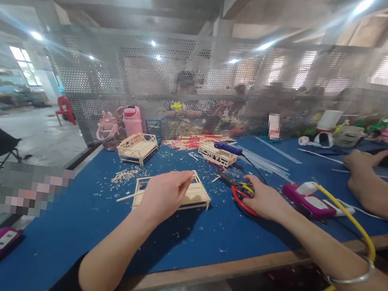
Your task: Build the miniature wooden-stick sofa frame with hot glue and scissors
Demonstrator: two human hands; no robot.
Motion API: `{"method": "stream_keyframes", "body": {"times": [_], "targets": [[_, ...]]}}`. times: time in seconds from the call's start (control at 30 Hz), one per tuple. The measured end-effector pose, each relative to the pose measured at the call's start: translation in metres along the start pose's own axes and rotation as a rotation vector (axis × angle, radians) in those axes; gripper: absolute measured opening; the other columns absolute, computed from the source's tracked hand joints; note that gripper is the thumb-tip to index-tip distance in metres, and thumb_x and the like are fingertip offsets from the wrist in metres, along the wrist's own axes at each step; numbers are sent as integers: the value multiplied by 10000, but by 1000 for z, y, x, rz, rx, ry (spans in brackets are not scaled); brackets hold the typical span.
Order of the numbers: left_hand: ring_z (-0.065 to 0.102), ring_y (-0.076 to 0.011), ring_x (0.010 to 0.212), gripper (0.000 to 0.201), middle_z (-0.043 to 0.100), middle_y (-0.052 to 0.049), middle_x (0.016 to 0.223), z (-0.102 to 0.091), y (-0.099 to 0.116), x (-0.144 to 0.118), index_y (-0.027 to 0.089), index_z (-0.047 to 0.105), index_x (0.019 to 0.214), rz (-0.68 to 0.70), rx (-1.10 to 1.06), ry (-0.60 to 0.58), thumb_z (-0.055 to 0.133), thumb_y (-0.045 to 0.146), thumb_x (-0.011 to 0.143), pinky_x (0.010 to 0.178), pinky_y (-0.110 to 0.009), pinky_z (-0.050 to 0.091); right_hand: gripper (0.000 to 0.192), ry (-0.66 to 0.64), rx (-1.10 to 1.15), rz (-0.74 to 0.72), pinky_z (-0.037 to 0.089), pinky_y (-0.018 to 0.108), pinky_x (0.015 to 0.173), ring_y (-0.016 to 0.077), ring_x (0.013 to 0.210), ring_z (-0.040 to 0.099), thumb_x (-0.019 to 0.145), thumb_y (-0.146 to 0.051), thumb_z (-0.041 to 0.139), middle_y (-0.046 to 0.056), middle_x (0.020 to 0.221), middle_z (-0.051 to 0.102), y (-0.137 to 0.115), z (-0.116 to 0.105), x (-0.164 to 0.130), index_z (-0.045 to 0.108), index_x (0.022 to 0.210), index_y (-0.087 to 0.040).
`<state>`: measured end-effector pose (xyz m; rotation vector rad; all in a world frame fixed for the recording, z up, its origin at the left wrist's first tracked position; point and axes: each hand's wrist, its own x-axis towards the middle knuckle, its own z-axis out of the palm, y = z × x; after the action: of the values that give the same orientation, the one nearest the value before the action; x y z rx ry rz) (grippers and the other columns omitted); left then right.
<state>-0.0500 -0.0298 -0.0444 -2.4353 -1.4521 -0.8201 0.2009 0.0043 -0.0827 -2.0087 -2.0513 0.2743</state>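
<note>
My left hand [164, 195] pinches a thin wooden stick over a small bamboo miniature bed frame [194, 194] lying on the blue table [97, 218]. My right hand [262, 198], with a silver bangle on the wrist, rests on red-and-yellow-handled cutters [241, 195] just right of the frame; its fingers lie over the handles. Wood shavings [125, 174] are scattered left of the frame.
Two finished bamboo beds [138, 147] [217, 154] stand farther back, with a blue-handled tool [228, 148], a stick pile [194, 141] and pink bottles [132, 120]. A pink device [310, 204] with a yellow cable lies right. Another person's hand [361, 171] rests at far right.
</note>
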Motion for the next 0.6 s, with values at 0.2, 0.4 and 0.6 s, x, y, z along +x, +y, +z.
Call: {"method": "stream_keyframes", "body": {"times": [0.2, 0.4, 0.6], "targets": [[618, -162, 622, 278, 677, -22, 686, -6, 7, 1, 192, 627, 809, -103, -52, 98, 394, 303, 913, 572, -245, 399, 408, 253, 476, -347, 505, 325, 732, 223, 811, 655, 678, -180, 528, 54, 950, 707, -31, 3, -21, 593, 1080, -196], [581, -142, 557, 220, 639, 3, 628, -8, 8, -2, 192, 626, 856, -128, -249, 155, 418, 254, 892, 538, -225, 387, 467, 313, 516, -577, 471, 410, 920, 240, 1071, 589, 752, -221, 508, 141, 1199, 604, -64, 16, -36, 510, 1216, -168], [533, -133, 521, 249, 572, 16, 550, -9, 10, -3, 183, 650, 815, -112, -379, 156, 423, 258, 883, 544, -217, 396, 515, 271, 544, -638, 437, 432, 968, 238, 1145, 540, 737, -161, 469, 159, 1231, 571, -70, 19, -35, 459, 1252, -148]]}}
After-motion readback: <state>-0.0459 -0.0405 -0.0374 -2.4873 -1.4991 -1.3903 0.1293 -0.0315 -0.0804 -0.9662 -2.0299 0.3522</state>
